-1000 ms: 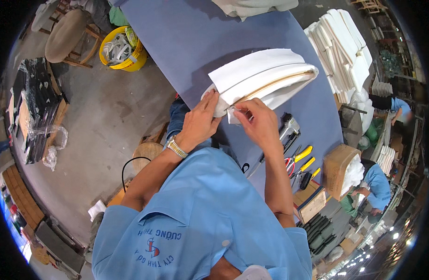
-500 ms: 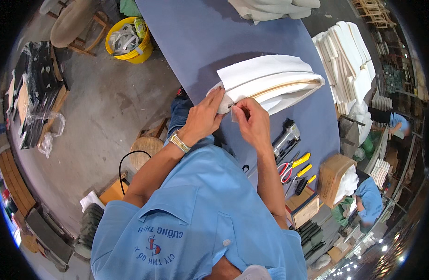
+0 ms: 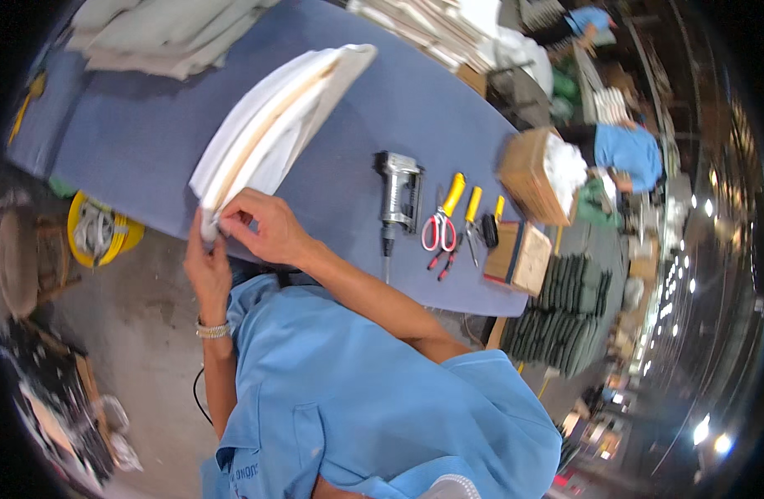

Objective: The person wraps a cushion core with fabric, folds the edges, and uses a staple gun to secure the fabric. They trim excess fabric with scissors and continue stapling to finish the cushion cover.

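A curved piece covered in white fabric [image 3: 253, 112], with a tan strip running along its length, lies on the blue-topped table [image 3: 348, 116]. Its narrow near end is between my hands at the table's edge. My left hand [image 3: 207, 268] grips that end from the left and below, fingers closed round it. From the right, my right hand [image 3: 269, 230] pinches the fabric at the same end, thumb and fingertips together. Whether something small is also in that pinch is hidden.
Right of my hands lie a pneumatic staple gun [image 3: 396, 195], red-handled scissors [image 3: 438, 233] and yellow-handled tools [image 3: 454, 195]. Beyond them are a small wooden box [image 3: 517, 258] and a cardboard box [image 3: 527, 170]. Grey fabric [image 3: 161, 33] is piled far left; a yellow bucket [image 3: 128, 237] stands on the floor.
My view has swung to the right, so the table and tools appear turned. The curved piece now points away more steeply, its near end still in both hands.
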A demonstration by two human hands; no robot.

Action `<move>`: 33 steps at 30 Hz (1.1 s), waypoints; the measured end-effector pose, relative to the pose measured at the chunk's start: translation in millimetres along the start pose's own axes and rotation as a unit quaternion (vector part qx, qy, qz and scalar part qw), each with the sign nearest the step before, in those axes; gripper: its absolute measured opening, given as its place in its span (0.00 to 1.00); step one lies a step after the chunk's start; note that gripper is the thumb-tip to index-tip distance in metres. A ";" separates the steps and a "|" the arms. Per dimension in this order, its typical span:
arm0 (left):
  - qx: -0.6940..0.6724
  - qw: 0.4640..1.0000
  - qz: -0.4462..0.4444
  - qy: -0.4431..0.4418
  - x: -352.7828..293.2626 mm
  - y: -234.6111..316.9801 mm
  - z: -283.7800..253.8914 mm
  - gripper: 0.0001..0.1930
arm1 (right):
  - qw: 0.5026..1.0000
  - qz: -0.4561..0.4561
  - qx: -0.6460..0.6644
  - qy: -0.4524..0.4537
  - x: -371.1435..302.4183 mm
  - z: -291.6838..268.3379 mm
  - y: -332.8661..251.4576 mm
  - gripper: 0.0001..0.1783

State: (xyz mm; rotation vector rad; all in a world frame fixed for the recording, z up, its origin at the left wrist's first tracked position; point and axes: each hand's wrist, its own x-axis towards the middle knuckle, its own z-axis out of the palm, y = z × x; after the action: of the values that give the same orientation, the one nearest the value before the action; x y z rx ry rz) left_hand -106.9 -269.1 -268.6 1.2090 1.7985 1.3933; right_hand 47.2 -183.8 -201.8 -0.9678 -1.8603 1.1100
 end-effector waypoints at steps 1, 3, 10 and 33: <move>0.005 1.000 -0.020 -0.014 1.9 -0.7 -1.5 0.26 | 1.000 0.007 0.015 0.012 -3.9 -13.5 -3.7 0.06; 0.022 0.997 -0.065 -0.029 7.7 4.3 -5.6 0.26 | 0.997 0.040 -0.016 0.072 -17.5 -54.3 0.0 0.07; 0.049 0.996 -0.027 -0.074 5.1 -39.0 -70.6 0.28 | 0.791 0.360 -0.393 0.300 -203.3 -248.4 159.4 0.24; -0.103 0.993 -0.060 0.009 41.2 25.5 -49.6 0.29 | 0.962 0.218 -0.121 0.116 -29.9 -234.0 -7.6 0.26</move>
State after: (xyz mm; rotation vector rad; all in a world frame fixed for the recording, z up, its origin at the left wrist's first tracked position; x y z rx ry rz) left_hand -158.7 -253.0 -225.4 0.9694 1.6634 1.4837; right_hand 262.7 -131.3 -121.2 -1.6350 -1.6568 0.9724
